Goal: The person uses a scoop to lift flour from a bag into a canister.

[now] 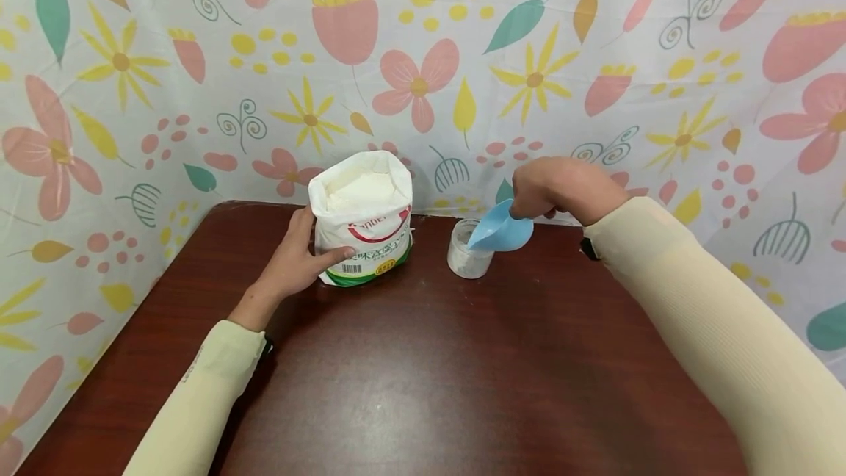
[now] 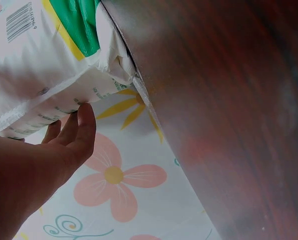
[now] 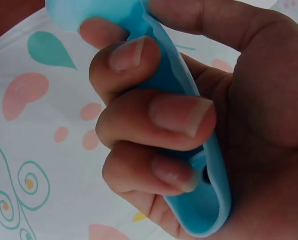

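A white bag of white powder (image 1: 360,215) stands with its top folded open at the table's back left; its print is green, red and yellow. My left hand (image 1: 294,259) holds the bag's left side, thumb across the front. In the left wrist view its fingers (image 2: 84,127) touch the bag's side. My right hand (image 1: 545,186) grips a light-blue scoop (image 1: 505,230) by the handle, fingers curled round it in the right wrist view. The scoop tilts down to the left, its tip at the mouth of a small clear jar (image 1: 465,259). White powder clouds the jar's walls.
The dark reddish-brown table (image 1: 396,373) stretches in front of the bag and jar. Behind and to the left hangs a white cloth (image 1: 416,20) printed with flowers and leaves. White specks lie near the jar.
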Motion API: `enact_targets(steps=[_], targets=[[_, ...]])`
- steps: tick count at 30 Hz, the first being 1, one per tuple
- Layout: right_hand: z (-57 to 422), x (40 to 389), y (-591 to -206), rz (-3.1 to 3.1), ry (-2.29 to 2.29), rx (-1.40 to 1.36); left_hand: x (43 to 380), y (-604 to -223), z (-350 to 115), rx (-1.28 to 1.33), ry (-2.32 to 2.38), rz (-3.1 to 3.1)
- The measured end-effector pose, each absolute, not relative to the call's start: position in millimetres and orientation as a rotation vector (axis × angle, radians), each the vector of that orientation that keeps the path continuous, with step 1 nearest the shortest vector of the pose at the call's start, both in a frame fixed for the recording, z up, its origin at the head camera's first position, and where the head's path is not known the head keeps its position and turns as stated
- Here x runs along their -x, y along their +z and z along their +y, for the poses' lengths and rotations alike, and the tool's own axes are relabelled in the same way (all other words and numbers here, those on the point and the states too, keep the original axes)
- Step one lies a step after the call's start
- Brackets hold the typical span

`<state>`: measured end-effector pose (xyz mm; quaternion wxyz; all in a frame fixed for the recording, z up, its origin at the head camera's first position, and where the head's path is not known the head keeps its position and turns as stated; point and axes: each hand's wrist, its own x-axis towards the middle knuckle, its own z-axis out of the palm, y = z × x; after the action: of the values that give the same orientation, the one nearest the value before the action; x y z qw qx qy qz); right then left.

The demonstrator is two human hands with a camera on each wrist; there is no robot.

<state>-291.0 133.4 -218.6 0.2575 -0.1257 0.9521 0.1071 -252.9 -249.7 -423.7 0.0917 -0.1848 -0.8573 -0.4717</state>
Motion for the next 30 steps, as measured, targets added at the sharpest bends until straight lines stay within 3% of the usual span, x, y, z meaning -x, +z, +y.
enact_targets(steps=[9,17,25,30], targets=[[131.8,290.3,-214.6,2.613,0.302,0.434,249.0,-418.9,-246.8,0.548,-1.428,-2.536],[136.6,288.7,-222.0,2.611,0.290,0.347,252.3,-423.1,-247.5,0.558,-1.412,-2.537],[139.4,289.9,-219.7,2.638,0.273,0.483,252.1,-423.9,-247.5,0.541,-1.413,-2.554],[141.1,289.0,-221.3,2.632,0.252,0.395,251.2,-421.7,-246.5,0.554,-1.405,-2.541]])
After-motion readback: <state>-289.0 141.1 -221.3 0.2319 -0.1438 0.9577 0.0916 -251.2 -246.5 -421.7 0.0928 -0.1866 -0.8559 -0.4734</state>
